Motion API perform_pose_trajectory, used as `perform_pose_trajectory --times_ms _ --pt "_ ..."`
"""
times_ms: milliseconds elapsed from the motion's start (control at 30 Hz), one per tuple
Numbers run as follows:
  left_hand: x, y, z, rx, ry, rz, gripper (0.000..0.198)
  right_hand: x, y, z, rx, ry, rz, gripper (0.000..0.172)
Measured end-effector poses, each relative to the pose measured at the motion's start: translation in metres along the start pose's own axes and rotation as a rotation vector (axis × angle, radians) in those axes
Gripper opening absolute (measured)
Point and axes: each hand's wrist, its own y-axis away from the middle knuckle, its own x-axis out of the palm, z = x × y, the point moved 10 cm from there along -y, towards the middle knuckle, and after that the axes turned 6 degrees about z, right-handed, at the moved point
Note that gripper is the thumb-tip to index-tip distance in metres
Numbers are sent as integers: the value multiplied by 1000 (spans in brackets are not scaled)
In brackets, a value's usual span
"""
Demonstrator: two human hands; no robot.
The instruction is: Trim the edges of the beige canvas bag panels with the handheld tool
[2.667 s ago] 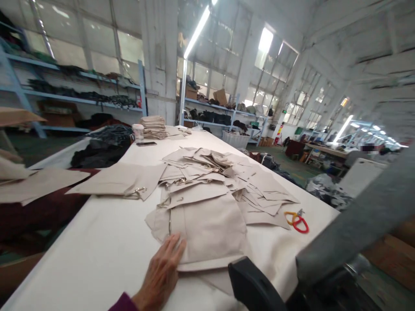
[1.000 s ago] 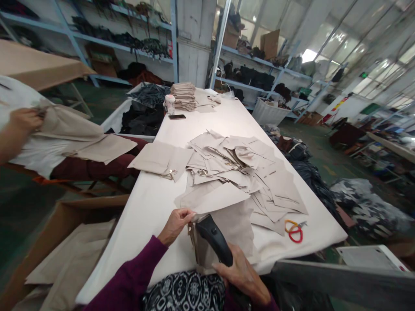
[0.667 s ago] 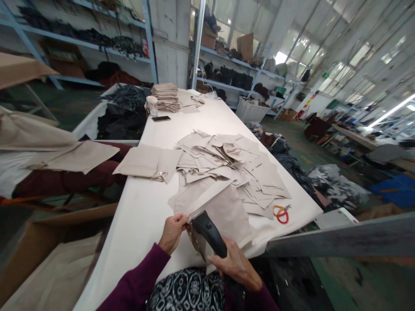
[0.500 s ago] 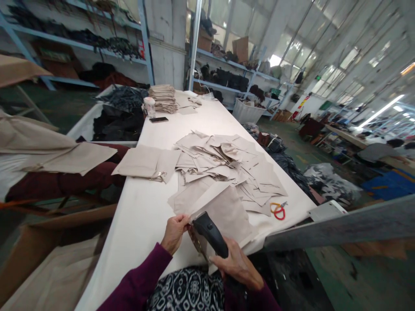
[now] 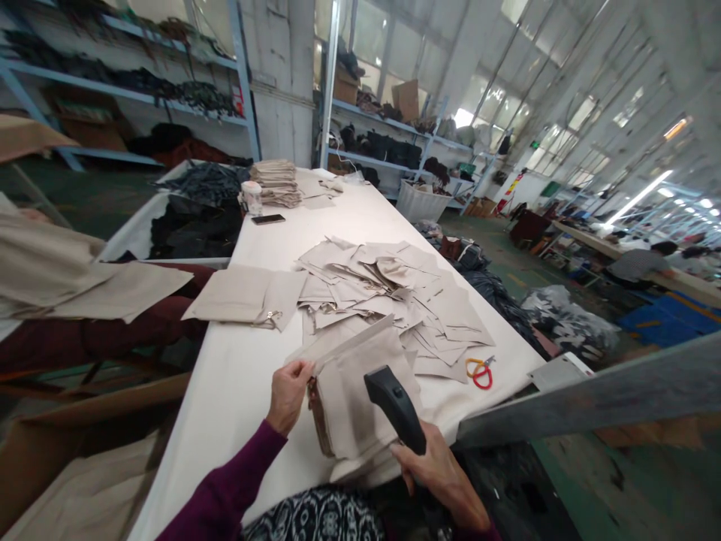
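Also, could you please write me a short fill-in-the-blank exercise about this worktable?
While the left hand pinches a beige fabric piece, the right hand grips a ____ handheld tool.
The scissors have one yellow handle and one ____ one.
The phone lies at the ____ end of the table, beside a cup.
Missing words: black; red; far.

bright window daylight, edges warped, blurred
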Motion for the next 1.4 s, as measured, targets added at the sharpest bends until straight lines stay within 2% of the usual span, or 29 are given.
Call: perform_pose_trajectory --times_ms 67,133,167,233,267,300,333,467,533,667,800,900,1067,1200,1300,1400 --pt "1 -4 -26 133 -102 -2 20 -9 2 -9 18 0 -13 12" --pt "19 8 -48 382 -286 96 12 -15 2 -15 31 10 -22 12" --pt "32 19 -52 515 -403 178 11 -17 1 -17 37 21 -19 11" --pt "56 44 -37 692 -601 340 16 -17 0 -20 43 38 -5 11" --pt "60 50 -23 702 -637 382 17 -16 -1 -21 45 45 -2 11" --pt "57 51 -10 668 -634 384 16 -15 -2 -22 45 49 2 12" --pt "48 46 3 587 -589 335 14 -13 -2 -22 46 54 9 13" --pt "-13 6 42 123 -318 -62 20 3 -1 -23 67 59 50 15" --pt "-21 -12 50 1 -254 -117 26 9 0 -22 72 90 52 14" --pt "-1 -32 61 -127 -116 17 35 12 2 -18 65 146 30 11" --pt "27 -19 71 -211 51 174 34 13 0 -12 78 113 51 11" --pt "41 -4 72 -249 166 273 31 17 -3 -3 72 64 107 11" --pt "54 9 62 -263 266 381 28 26 -13 8 14 9 186 12" --pt "62 19 51 -257 267 438 25 33 -23 4 3 -19 206 15" --pt "69 28 48 -252 246 476 21 33 -31 5 -8 -60 189 15" --pt "70 29 47 -237 238 481 23 22 -34 13 -29 -86 127 20"
